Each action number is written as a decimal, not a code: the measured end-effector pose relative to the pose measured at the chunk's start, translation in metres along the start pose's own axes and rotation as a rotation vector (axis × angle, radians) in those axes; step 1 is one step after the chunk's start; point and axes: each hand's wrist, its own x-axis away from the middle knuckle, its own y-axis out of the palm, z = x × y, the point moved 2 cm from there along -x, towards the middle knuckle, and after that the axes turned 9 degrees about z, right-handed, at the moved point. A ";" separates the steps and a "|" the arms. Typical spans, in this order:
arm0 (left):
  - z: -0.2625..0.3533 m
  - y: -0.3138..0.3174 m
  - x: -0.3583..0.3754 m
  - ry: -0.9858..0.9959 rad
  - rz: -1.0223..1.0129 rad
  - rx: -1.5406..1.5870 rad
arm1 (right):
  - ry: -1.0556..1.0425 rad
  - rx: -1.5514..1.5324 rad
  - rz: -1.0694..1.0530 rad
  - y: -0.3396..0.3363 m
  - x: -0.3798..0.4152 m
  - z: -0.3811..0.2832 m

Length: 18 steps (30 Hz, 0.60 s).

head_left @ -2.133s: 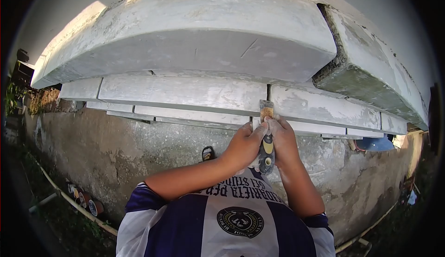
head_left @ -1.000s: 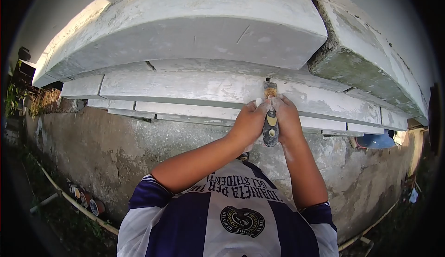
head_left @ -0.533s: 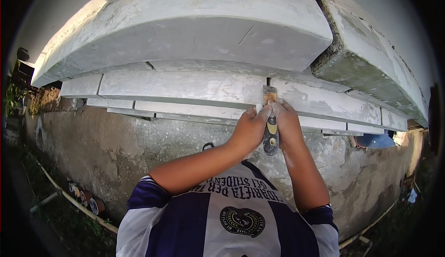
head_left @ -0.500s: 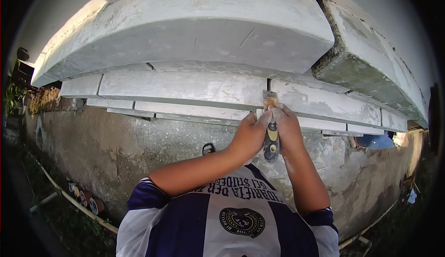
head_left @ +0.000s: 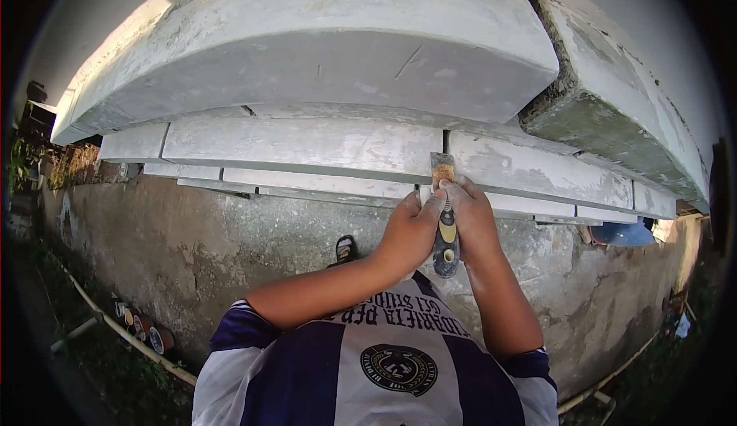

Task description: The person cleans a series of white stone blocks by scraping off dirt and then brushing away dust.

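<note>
A putty knife [head_left: 447, 230] with a black-and-yellow handle and a rust-stained metal blade points away from me, held in front of my chest. My right hand [head_left: 471, 220] is closed on its handle from the right side. My left hand [head_left: 412, 230] is closed against the left side, its thumb pressed at the handle's upper end. The fingers behind the handle are hidden. Beyond the blade tip runs a grey-white slab [head_left: 307, 143], with a narrow dark joint [head_left: 446, 140] between it and the neighbouring slab [head_left: 530, 161]. Pale dust coats my fingertips.
A thick upper ledge [head_left: 322, 69] juts out, split by a wide rough gap from the right-hand block [head_left: 614, 96]. Worn concrete floor [head_left: 176, 234] lies below. A sandalled foot [head_left: 345, 249] shows by my left arm. Pots [head_left: 160, 339] and a pipe [head_left: 123, 334] are lower left.
The putty knife has shifted slightly left and toward me, with its blade tip angled more to the left. Both hands moved with it. More of the sandalled foot shows.
</note>
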 end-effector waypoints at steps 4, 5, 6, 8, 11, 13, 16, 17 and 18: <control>0.011 0.002 -0.039 -0.013 -0.044 0.058 | -0.063 -0.046 -0.073 0.007 -0.029 -0.011; 0.014 0.003 -0.041 -0.008 -0.046 0.064 | -0.061 -0.028 -0.066 0.010 -0.028 -0.015; 0.016 0.003 -0.039 -0.011 -0.036 0.047 | -0.054 -0.040 -0.064 0.010 -0.028 -0.014; 0.015 0.000 -0.028 -0.024 -0.012 0.015 | -0.033 -0.060 -0.059 0.007 -0.025 -0.004; 0.005 -0.004 0.004 0.002 0.019 0.045 | 0.019 -0.006 -0.004 0.006 0.003 0.002; 0.005 -0.006 0.000 -0.003 0.023 0.094 | 0.013 0.042 -0.015 0.007 -0.001 0.002; 0.011 -0.005 -0.018 -0.023 0.004 0.151 | 0.001 0.026 -0.068 0.012 -0.019 -0.004; 0.017 -0.005 -0.026 -0.021 0.004 0.127 | -0.014 -0.005 -0.064 0.017 -0.026 -0.006; 0.020 -0.006 -0.030 -0.018 0.006 0.103 | -0.029 -0.036 -0.061 0.020 -0.029 -0.005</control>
